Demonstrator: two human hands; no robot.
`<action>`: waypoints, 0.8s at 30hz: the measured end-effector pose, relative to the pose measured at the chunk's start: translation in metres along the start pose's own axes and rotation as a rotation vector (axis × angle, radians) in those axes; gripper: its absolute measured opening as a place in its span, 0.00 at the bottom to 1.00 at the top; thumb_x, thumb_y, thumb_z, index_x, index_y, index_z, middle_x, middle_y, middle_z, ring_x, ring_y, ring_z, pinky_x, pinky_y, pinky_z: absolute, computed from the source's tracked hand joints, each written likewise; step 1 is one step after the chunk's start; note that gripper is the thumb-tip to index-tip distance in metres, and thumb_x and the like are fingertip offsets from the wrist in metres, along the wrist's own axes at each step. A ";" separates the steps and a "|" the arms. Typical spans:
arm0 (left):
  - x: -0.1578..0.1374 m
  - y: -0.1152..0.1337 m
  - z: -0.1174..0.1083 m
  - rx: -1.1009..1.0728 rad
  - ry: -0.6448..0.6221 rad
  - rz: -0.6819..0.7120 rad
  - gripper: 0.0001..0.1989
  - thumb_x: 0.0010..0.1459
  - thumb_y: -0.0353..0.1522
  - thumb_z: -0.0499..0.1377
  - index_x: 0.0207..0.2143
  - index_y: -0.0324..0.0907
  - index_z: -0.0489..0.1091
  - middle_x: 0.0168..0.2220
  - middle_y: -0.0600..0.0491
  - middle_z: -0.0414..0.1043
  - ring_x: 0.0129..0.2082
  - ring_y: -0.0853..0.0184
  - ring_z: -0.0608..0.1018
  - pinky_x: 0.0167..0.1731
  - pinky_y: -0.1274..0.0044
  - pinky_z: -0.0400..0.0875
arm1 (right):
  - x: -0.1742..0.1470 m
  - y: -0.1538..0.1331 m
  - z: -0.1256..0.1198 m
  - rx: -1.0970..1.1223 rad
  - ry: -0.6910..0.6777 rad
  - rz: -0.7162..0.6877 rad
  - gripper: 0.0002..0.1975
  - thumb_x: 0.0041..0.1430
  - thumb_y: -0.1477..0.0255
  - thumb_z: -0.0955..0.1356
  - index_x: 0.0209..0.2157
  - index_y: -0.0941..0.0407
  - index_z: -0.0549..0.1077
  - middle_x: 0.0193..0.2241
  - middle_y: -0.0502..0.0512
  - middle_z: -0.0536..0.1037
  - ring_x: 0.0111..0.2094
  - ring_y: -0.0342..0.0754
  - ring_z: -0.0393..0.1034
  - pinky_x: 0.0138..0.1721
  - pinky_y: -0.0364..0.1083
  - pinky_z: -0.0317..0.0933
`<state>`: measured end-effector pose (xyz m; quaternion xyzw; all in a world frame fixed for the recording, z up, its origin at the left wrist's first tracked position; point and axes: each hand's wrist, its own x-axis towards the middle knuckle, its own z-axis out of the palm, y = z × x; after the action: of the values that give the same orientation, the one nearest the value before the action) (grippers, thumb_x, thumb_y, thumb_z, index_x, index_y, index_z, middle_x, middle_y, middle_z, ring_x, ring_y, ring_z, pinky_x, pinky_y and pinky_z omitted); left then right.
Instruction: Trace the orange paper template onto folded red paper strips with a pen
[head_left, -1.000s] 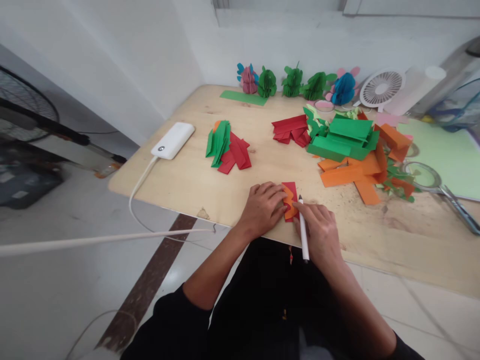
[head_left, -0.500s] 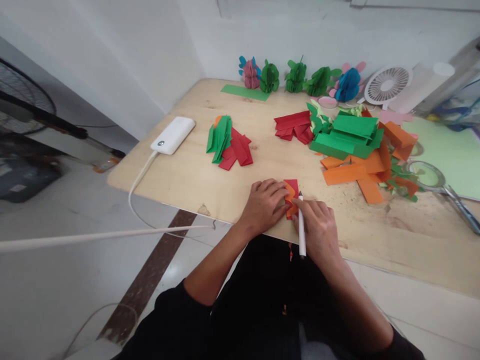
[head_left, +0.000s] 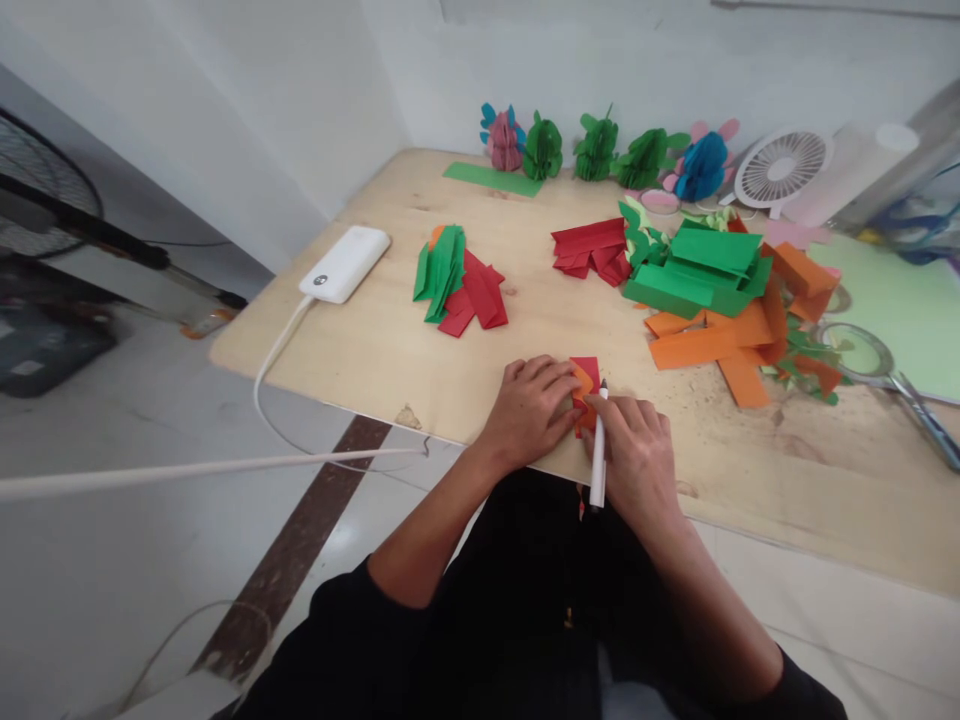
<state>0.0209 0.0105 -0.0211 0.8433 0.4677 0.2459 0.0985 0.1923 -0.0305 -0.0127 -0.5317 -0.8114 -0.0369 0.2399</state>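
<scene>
Near the table's front edge lies a small red paper strip (head_left: 588, 364) with an orange paper cutout (head_left: 583, 379) on top of it. My left hand (head_left: 531, 410) holds the cutout against the strip from the left, fingers together and curved, thumb below. On the right, my right hand (head_left: 637, 450) is closed around a white pen (head_left: 598, 455) with dark ends, its thumb and fingertips at the right edge of the cutout. The fingers partly cover both papers. Which end of the pen is the writing tip I cannot tell.
Green folded strips (head_left: 444, 270) and red strips (head_left: 480, 295) lie left. Farther right are red folded paper (head_left: 591, 248), green paper (head_left: 712, 260), orange strips (head_left: 694, 348) and scissors (head_left: 919, 410). A power bank (head_left: 346, 264), honeycomb paper figures (head_left: 596, 150) and a small fan (head_left: 784, 168) stand around.
The pen has tilted slightly, its lower end swinging left and its upper end a little right. Both hands stay at the papers. The whole view has shifted slightly.
</scene>
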 end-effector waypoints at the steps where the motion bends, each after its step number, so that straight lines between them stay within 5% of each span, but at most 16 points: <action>1: 0.000 0.000 0.000 -0.005 -0.004 0.001 0.14 0.62 0.38 0.57 0.48 0.43 0.70 0.55 0.50 0.72 0.56 0.57 0.68 0.53 0.63 0.59 | 0.000 0.000 0.000 0.001 -0.001 0.001 0.12 0.65 0.70 0.63 0.49 0.56 0.71 0.38 0.57 0.76 0.39 0.52 0.64 0.38 0.49 0.53; 24: -0.001 -0.006 -0.007 -0.090 -0.097 -0.015 0.15 0.59 0.39 0.58 0.46 0.42 0.66 0.59 0.48 0.67 0.60 0.56 0.65 0.56 0.62 0.57 | 0.000 -0.002 0.000 0.017 -0.006 0.016 0.14 0.65 0.71 0.62 0.50 0.55 0.70 0.38 0.57 0.75 0.39 0.52 0.63 0.38 0.49 0.52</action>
<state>0.0127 0.0121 -0.0183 0.8454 0.4571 0.2247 0.1607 0.1911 -0.0317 -0.0122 -0.5360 -0.8083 -0.0262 0.2422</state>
